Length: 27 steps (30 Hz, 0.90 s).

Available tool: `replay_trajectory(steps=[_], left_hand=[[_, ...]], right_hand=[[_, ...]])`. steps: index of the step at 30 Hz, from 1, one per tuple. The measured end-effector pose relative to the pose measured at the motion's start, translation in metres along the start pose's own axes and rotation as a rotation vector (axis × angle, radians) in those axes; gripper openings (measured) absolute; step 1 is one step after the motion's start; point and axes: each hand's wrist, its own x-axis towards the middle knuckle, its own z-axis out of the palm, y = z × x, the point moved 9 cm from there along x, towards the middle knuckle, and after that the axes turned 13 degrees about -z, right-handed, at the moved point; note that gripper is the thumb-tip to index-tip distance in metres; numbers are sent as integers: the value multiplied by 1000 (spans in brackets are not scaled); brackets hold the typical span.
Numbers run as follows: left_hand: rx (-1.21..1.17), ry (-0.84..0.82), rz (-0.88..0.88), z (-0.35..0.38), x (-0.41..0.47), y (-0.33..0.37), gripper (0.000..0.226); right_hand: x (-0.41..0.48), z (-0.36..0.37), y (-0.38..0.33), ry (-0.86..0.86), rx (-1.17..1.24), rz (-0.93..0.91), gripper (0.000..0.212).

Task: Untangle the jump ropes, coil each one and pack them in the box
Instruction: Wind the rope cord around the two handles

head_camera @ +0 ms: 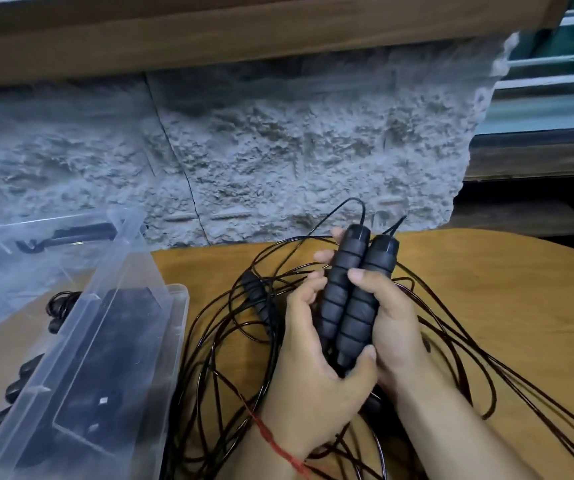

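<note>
A pair of black ribbed foam jump-rope handles (339, 292) is held side by side, touching along their length, above the middle of a round tan wooden desk (486, 289). The left grip (316, 362), a bare hand with a red thread (271, 438) tied at the wrist, is curled round the lower part of the handles from the left, with its thumb laid across their near ends. The right grip (392, 327), also a bare hand, is wrapped round them from the right, with its thumb pressed on the front of the right-hand handle. Both are clenched on the pair.

The handles' long axis runs away from the person and leans slightly to the right. A thin cord leaves each far end.

A loose tangle of thin black cords (264, 271) is spread over the desk on both sides of the grips and under them. A third black handle (257, 303) lies in it, just left of the left grip. Untangling is judged unfinished.

A clear plastic storage box (178, 296) stands at the desk's left edge, its long side roughly parallel to the handles. Dark shapes are seen through its walls; what they are cannot be told. The box lies to the left of the handles, so the left grip is the nearer one.

No brand or writing can be read. A small white label inside the box is too small to make out.
</note>
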Motion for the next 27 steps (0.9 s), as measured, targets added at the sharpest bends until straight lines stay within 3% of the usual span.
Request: replay_trajectory(steps=[4,8,14,20,22,24,27], left_hand=[[142,71,-49,-10,3,7,78],[340,161,-71,-19,7,5,66],[283,385,-104,-50,-2,0,44],[241,373,-156,-49,1,0,35],[245,392,-159,-55,1,-5,33],[247,441,-144,-62,-3,-7,37],[289,449,-57,-63,-4,-1,37]], right_hand=[[0,-2,3,29,-77,-12,40],[-3,2,0,-16,-408,-85,31],[-11,16,6,-163,-617,-63,38],[-5,19,9,-212,-658,-44,43],[-7,19,8,-219,-846,-56,38],[-8,16,-13,-135,-1185,-227,38],[-18,29,-68,28,-1253,-699,37]])
